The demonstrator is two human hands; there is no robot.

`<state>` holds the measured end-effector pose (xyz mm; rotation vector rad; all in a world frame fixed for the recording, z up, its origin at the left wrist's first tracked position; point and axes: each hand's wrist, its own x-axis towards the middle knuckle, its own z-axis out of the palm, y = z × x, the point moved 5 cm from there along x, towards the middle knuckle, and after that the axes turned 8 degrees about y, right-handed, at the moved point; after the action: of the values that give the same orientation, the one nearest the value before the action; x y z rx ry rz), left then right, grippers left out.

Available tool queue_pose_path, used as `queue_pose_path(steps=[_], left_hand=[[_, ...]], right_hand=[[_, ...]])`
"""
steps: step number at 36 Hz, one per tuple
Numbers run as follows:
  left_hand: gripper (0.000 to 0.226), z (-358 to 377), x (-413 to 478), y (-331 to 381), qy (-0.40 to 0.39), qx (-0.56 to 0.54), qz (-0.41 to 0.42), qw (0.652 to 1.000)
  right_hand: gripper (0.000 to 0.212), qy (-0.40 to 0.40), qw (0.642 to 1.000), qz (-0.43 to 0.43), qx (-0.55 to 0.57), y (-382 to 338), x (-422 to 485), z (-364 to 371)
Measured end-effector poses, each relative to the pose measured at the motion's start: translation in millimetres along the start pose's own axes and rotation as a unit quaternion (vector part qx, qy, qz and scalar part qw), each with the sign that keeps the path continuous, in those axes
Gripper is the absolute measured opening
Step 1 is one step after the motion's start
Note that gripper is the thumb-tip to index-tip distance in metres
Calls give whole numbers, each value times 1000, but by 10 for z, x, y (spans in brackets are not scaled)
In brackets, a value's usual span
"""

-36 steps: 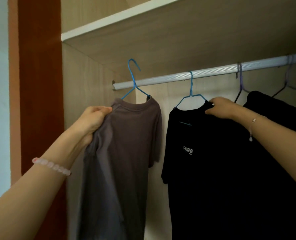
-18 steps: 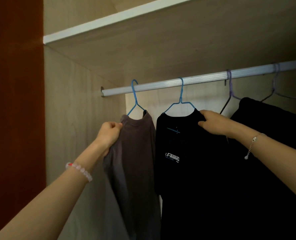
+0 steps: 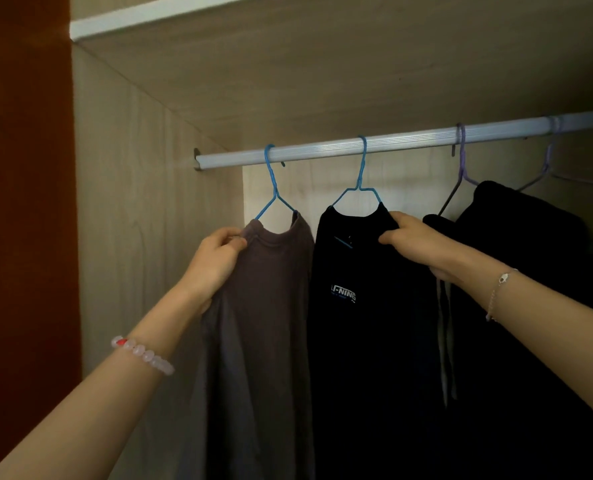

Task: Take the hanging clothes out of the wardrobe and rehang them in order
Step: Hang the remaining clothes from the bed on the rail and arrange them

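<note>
A grey-brown T-shirt (image 3: pixel 270 306) hangs on a blue wire hanger (image 3: pixel 272 188) at the left end of the metal rail (image 3: pixel 409 142). My left hand (image 3: pixel 215 261) is shut on the shirt's left shoulder. Beside it a black T-shirt (image 3: pixel 367 341) with a small white logo hangs on a second blue hanger (image 3: pixel 359 185). My right hand (image 3: pixel 416 240) grips its right shoulder. Further right, dark garments (image 3: pixel 530 271) hang on purple hangers (image 3: pixel 461 168).
The wardrobe's wooden side wall (image 3: pixel 132 220) stands close to the left of the grey-brown shirt. A wooden shelf (image 3: pixel 322 64) runs just above the rail. A red-brown panel (image 3: pixel 21 202) borders the wardrobe on the left.
The grey-brown shirt's hanger, held off the rail a second ago, now hangs hooked on the rail's left end. My left hand shifted up to the collar. My right hand kept its grip.
</note>
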<state>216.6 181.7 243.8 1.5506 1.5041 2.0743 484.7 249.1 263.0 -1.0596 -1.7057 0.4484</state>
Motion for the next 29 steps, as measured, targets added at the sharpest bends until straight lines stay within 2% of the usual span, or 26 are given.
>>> queue_pose_path(steps=[4,12,19,23,29], left_hand=[[27,109,-85,3,-38,-56,-28,997],[35,151,-121,-23,-50,-39,-10,998],[33,85,-117,-60,2,-78,18,997],[34,33,-164,-95,12,-64,54,996],[34,-77,-151,-123,24,-30,39,998]], right_hand=[[41,10,1000,-12,-1,-74,-117,28],[33,41,998,-38,-30,-137,-291,-47],[35,81,994,-29,-63,-73,-249,-150],[36,153,972,-60,-168,-87,-252,-217],[32,181,959,-73,-207,-149,-302,-222]])
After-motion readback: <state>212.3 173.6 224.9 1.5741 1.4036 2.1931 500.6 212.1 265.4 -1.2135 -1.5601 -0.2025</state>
